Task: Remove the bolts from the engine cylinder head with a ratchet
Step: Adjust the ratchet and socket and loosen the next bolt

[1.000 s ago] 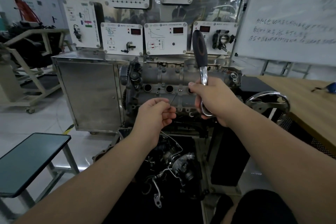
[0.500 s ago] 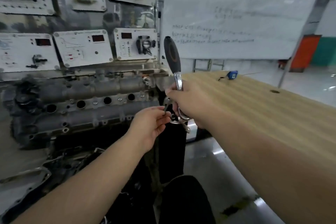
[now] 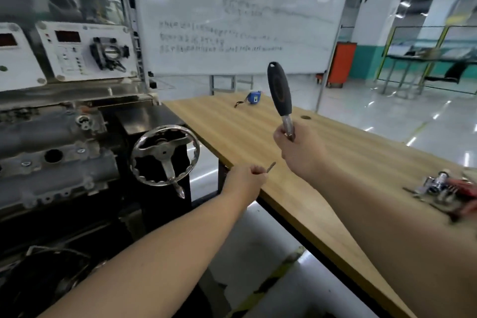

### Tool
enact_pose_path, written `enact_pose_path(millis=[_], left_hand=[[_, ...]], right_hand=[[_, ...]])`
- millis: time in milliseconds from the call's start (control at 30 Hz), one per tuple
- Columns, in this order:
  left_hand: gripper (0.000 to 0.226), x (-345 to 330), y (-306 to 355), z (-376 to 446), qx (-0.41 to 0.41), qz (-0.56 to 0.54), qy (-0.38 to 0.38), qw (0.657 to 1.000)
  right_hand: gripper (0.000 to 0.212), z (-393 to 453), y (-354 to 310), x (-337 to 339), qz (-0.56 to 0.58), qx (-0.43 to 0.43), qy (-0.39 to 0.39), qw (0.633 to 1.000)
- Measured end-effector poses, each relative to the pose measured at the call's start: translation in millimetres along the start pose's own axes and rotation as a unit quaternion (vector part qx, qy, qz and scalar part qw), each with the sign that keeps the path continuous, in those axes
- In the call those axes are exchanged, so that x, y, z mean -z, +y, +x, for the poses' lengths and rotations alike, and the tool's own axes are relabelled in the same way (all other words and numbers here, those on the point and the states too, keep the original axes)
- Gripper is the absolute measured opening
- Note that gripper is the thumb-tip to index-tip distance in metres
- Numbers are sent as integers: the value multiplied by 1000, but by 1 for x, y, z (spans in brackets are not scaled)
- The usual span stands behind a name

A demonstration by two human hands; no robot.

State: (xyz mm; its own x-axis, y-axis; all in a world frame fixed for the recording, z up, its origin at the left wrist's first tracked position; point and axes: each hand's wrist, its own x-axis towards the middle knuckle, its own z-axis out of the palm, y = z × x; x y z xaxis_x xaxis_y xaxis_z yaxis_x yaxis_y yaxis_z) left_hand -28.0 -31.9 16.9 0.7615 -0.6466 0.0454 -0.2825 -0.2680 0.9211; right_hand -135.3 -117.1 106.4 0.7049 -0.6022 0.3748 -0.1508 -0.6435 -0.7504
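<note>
My right hand (image 3: 300, 150) grips the ratchet (image 3: 280, 93) by its metal shank, black handle pointing up, above the wooden table (image 3: 258, 142). My left hand (image 3: 245, 182) holds a thin grey bolt (image 3: 270, 166) at the table's near-left edge; the bolt's tip sticks out to the right. The grey engine cylinder head (image 3: 51, 152) lies at the far left, away from both hands, with a dark round hole and small bolt heads showing on its face.
A chrome handwheel (image 3: 165, 155) stands between the engine and the table. A blue tape measure (image 3: 254, 98) lies at the table's far end. Sockets and red tools (image 3: 446, 188) sit at its right edge. A whiteboard (image 3: 240, 15) stands behind.
The view has swung right from the engine to the wooden table. Both hands moved off the cylinder head, the left carrying the bolt, the right carrying the ratchet.
</note>
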Motion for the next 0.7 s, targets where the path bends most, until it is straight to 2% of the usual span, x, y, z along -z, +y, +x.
enact_pose_path(millis=[133,267,400,567,700], left_hand=[[20,-51,14,12,-111,206,-61,970],[18,-87,16,14,-191,288,-71,936],[18,-92,11,17,-224,294,-60,927],[30,-91,8,16,-237,285,-52,927],[59,-80,-3,13,-225,228,-56,946]], right_hand=[[20,10,38,23,1,-41,33,999],[18,18,63,42,17,-75,61,995],[13,15,73,41,6,-76,71,995],[12,17,71,31,13,-69,80,994],[14,14,62,23,1,-56,75,996]])
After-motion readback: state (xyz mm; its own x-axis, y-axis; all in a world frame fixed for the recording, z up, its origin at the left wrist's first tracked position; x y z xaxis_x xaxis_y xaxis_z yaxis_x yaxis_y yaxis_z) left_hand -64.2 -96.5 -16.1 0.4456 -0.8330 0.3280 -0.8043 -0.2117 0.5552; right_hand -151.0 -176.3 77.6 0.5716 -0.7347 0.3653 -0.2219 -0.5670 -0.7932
